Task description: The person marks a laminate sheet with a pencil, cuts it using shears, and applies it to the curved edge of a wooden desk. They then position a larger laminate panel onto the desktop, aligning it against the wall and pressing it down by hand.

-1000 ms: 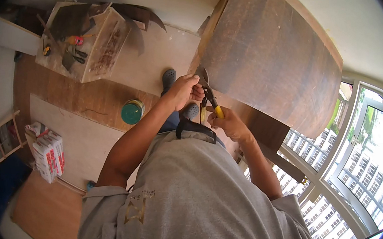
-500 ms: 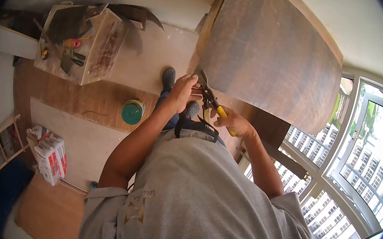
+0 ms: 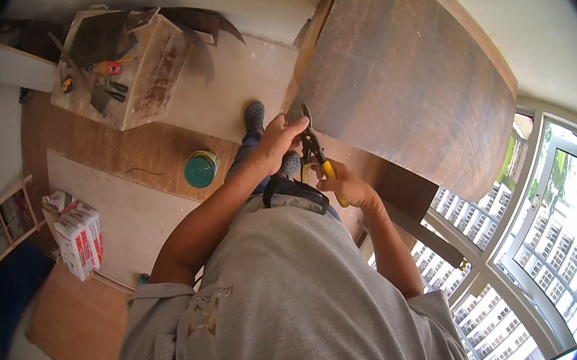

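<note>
Left hand (image 3: 279,145) has brought its thumb in tighter by the blades of the yellow-handled snips (image 3: 310,142) since half a second ago. Going big to small from my end: it's a pale-walled room, tall window frames (image 3: 488,255) down the right, and a floor (image 3: 156,139) that's part brown wood-look, part pale. Next biggest is a brown wood-grain panel (image 3: 405,81), pretty scuffed, just past the hands on the right. Upper left I've got a boxy wooden stand (image 3: 156,78), its top cluttered with tools (image 3: 108,69) and dark scraps. White-and-red bags (image 3: 79,243) sit stacked at the left; I can't see what's in them. Nearer the feet there's a tub (image 3: 200,170), green on top, and I can't tell if that's a lid or the contents. As for the snips, they're up in front of the waist near the panel's edge, handles spread. Right hand (image 3: 347,184) is wrapped around those handles. The left one is half curled, and I honestly can't tell whether it's pinching anything.
</note>
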